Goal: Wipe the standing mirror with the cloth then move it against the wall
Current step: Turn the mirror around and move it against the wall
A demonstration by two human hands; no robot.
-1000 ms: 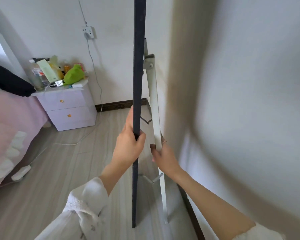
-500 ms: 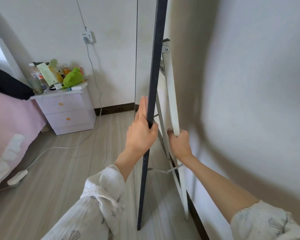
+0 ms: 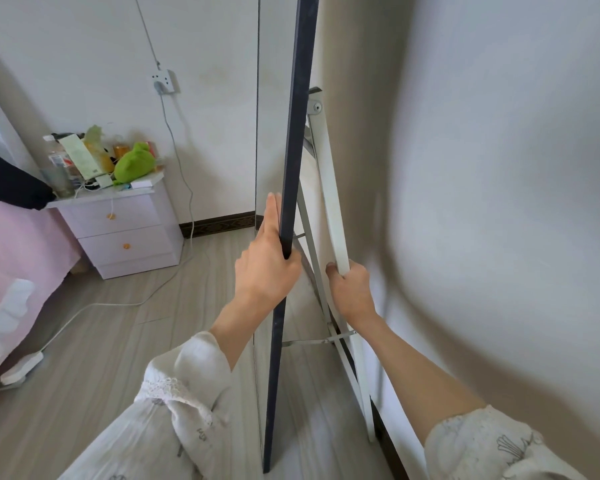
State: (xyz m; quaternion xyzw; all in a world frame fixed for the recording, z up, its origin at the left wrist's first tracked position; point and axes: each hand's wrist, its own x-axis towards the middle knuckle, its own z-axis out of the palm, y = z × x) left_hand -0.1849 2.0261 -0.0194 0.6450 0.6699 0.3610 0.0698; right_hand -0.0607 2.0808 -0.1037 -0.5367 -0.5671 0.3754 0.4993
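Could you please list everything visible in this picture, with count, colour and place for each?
standing mirror: one, dark frame, edge-on at centre, upright
support leg: one, white, behind the mirror, near the right wall
nightstand: one, pale lilac, two drawers, left by the far wall
plush toy: one, green, on the nightstand among bottles
wall socket: one, white, far wall
power strip: one, white, on the floor at left
bed cover: one, pink, far left
left hand: grips the mirror frame
right hand: grips the support leg
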